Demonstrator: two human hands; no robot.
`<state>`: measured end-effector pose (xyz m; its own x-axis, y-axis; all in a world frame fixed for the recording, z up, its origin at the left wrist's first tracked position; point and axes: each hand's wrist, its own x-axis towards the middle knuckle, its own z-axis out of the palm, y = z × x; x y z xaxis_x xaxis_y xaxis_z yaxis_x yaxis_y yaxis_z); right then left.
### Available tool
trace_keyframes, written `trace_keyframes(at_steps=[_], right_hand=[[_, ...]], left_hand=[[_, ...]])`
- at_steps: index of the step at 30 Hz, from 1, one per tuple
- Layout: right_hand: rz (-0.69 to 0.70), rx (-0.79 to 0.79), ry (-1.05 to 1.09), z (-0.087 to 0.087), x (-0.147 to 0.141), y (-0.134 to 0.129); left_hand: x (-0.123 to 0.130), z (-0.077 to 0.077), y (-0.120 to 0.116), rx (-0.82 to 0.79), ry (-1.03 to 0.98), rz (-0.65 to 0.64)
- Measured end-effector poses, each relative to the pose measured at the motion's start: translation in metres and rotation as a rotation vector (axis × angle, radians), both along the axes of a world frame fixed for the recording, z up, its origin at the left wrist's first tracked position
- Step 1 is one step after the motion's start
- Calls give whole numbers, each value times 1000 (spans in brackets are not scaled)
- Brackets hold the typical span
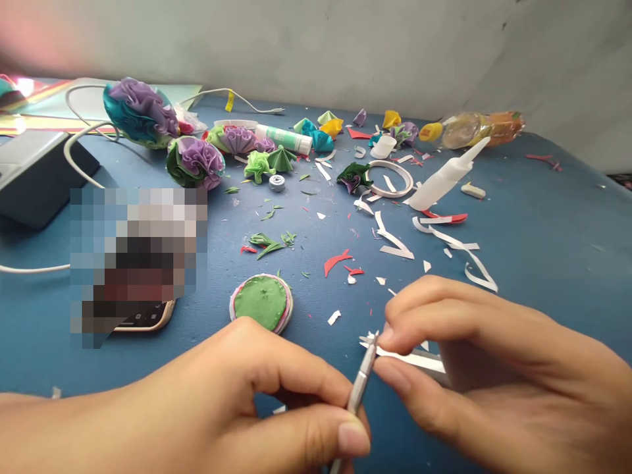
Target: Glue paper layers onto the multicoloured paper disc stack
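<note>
My left hand [291,401] pinches a thin metal tool [361,382], which slants up to a pointed tip. Beside that tip, the thumb and forefinger of my right hand [474,355] are pressed together on a white paper strip [417,359]. The strip's cut end meets the tool's tip, and its other end runs under my right palm, next to a grey object I cannot make out. Just beyond my left hand lies a round green disc [261,301] with a pink and white edge.
Paper scraps [338,262] lie across the blue table [543,237]. Farther back are a white squeeze bottle [444,178], a tape ring [392,178], a glue stick [284,138], a plastic bottle [474,130] and ruffled paper balls [141,112]. A phone [148,316] and grey box [44,174] stand left.
</note>
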<state>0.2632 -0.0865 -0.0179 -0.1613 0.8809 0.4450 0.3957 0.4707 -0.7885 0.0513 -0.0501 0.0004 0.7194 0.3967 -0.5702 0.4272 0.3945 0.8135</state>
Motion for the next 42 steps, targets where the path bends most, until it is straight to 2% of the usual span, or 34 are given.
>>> trace_keyframes(at_steps=[8, 15, 20, 25, 29, 35, 42], right_hand=[[44, 40, -39, 1, 3, 0], [39, 66, -20, -6, -2, 4], [32, 38, -31, 0, -2, 3], [17, 26, -61, 5, -1, 4], [34, -45, -25, 8, -2, 6], [40, -248, 14, 12, -5, 8], [12, -299, 6, 11, -7, 9]], left_hand=[[-3, -2, 0, 7, 9, -92], [-2, -1, 2, 2, 36, -81], [-2, -5, 3, 40, -37, -126], [-1, -1, 2, 40, 13, -95], [0, 1, 1, 11, -21, -76], [-1, -2, 0, -7, -1, -71], [1, -2, 1, -3, -13, -74]])
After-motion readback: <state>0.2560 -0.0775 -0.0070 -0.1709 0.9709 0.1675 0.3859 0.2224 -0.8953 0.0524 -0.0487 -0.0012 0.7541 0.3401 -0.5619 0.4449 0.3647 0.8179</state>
